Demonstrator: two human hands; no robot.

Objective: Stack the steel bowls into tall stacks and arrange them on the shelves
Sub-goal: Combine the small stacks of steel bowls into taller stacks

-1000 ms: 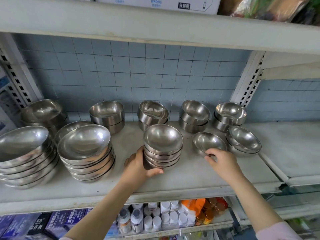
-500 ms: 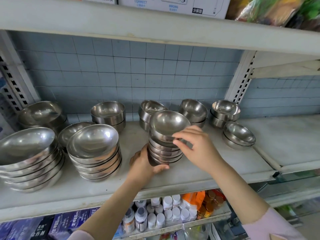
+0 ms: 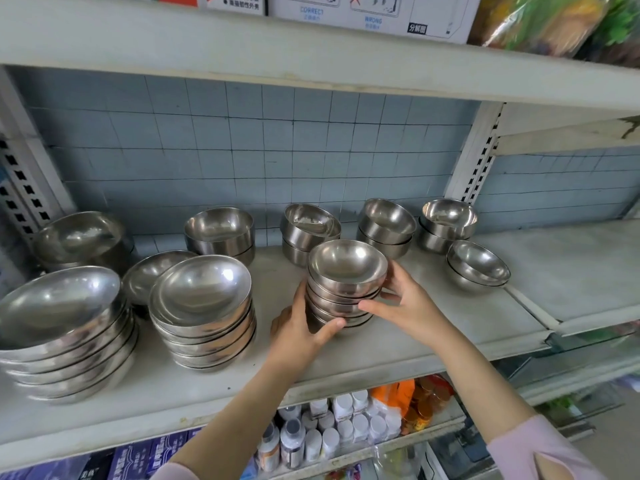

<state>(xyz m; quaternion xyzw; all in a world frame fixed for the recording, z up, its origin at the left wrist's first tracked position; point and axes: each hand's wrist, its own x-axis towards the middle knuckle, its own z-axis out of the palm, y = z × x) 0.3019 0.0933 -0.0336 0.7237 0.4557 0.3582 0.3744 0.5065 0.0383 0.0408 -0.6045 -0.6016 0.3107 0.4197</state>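
Mid shelf [image 3: 381, 355], near the front edge: a stack of small bowls [image 3: 346, 289], several high, top one w/ its hollow facing up. The left hand [image 3: 301, 327] grips the stack's left side low down, thumb curled across the front of the bottom bowls, fingers round the back & mostly out of sight. The right hand [image 3: 405, 303] grips the right side, thumb pressed on the front at approx mid height, fingers wrapped round the far side up near the top bowl. Can't tell if the stack's base is touching the shelf, since the left thumb covers it. To the left stand 2 stacks of wider bowls, both leaning a bit: a far-left stack [image 3: 62, 327] and a second wide stack [image 3: 204, 313] just beside the left hand. A single wide bowl [image 3: 149, 275] sits behind, btwn them. Along the tiled wall [image 3: 277, 150] runs a back row of short stacks [image 3: 386, 226], bowls tilted. To the right of the hands, a nested pair of bowls [image 3: 478, 268] sits apart from them. On the shelf below: white bottles [image 3: 332, 431]. On the shelf above: a printed box [image 3: 374, 15].
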